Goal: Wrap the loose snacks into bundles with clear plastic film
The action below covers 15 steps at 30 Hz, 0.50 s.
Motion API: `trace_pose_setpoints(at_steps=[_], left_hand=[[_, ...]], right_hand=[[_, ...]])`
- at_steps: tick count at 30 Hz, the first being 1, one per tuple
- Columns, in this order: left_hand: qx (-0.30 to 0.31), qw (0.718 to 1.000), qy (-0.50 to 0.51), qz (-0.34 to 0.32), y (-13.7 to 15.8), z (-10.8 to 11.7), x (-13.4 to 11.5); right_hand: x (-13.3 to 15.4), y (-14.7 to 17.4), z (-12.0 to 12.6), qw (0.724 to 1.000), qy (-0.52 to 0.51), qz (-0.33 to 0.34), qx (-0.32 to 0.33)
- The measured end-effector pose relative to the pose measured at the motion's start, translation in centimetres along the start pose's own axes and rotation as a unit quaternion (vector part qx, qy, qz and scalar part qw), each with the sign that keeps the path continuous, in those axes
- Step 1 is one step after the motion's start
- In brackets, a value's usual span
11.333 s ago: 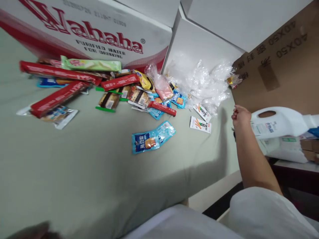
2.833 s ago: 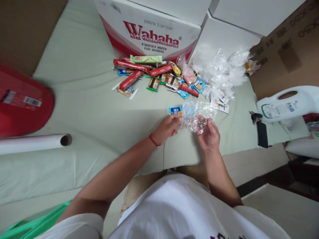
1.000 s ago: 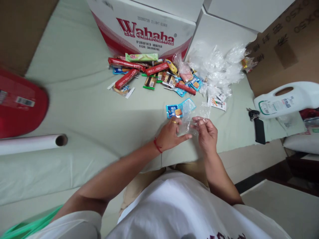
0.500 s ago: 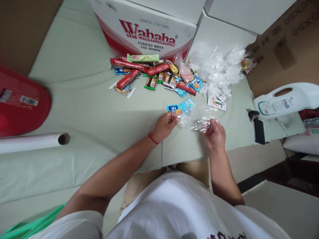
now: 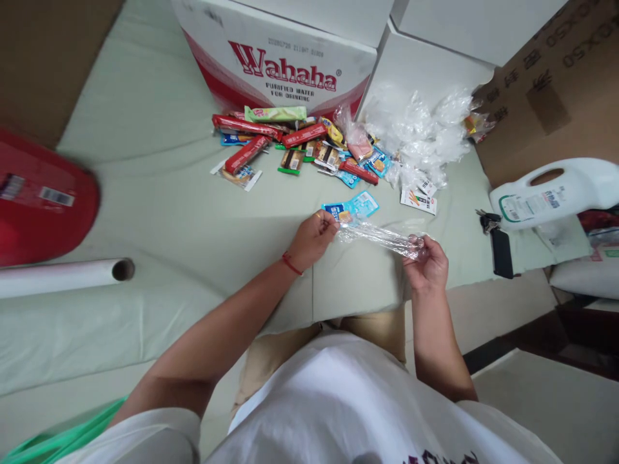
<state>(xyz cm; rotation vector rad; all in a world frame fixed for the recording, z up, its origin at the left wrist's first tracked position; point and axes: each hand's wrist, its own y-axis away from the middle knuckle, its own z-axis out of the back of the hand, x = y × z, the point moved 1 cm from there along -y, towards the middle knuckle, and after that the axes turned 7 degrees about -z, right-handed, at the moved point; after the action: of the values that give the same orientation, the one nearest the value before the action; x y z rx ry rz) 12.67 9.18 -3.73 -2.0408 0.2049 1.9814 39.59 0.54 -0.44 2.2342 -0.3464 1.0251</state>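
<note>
A piece of clear plastic film (image 5: 380, 236) is stretched taut between my two hands, above the table's front part. My left hand (image 5: 314, 240) pinches its left end, and my right hand (image 5: 425, 263) grips the bunched right end. Whether the film is a bag or a loose sheet I cannot tell. Just beyond my left fingers lies a blue snack packet (image 5: 360, 205), partly covered by the film and fingertips. Farther back is a heap of wrapped snacks, among them a red-wrapped bar (image 5: 304, 135) and a green packet (image 5: 275, 114).
Crumpled clear plastic bags (image 5: 420, 132) pile up right of the snacks, before white boxes. A Wahaha carton (image 5: 285, 58) stands behind. On the right lie a white jug (image 5: 551, 193), keys and a black phone-like object (image 5: 501, 252). A red container (image 5: 43, 200) and white roll (image 5: 62, 277) are left.
My hands have moved apart, the right one outward and the left slightly left. The plastic film, looser before, is now pulled into a taut strip between them.
</note>
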Motion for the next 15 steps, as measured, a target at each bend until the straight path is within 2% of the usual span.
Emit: trace_pose_setpoints(at_steps=[2,4,7,11,15], left_hand=[[-0.011,0.991,-0.098,-0.092,0.3,0.0,-0.4],[-0.02,0.975,-0.145,-0.167,0.7,-0.2,-0.8],[-0.011,0.963,-0.17,-0.208,1.3,-1.2,-1.1],[-0.007,0.963,-0.199,-0.183,1.5,-3.3,-0.8],[-0.074,0.993,-0.069,-0.056,0.7,-4.6,0.2]], right_hand=[[0.1,0.1,0.1,1.0,-0.027,-0.006,-0.014],[0.2,0.3,0.1,0.999,-0.034,-0.018,-0.016],[0.3,0.5,0.1,0.999,-0.038,-0.035,0.009],[-0.2,1.1,-0.1,0.996,-0.032,-0.059,0.065],[-0.6,1.9,-0.1,0.995,-0.025,-0.066,0.066]])
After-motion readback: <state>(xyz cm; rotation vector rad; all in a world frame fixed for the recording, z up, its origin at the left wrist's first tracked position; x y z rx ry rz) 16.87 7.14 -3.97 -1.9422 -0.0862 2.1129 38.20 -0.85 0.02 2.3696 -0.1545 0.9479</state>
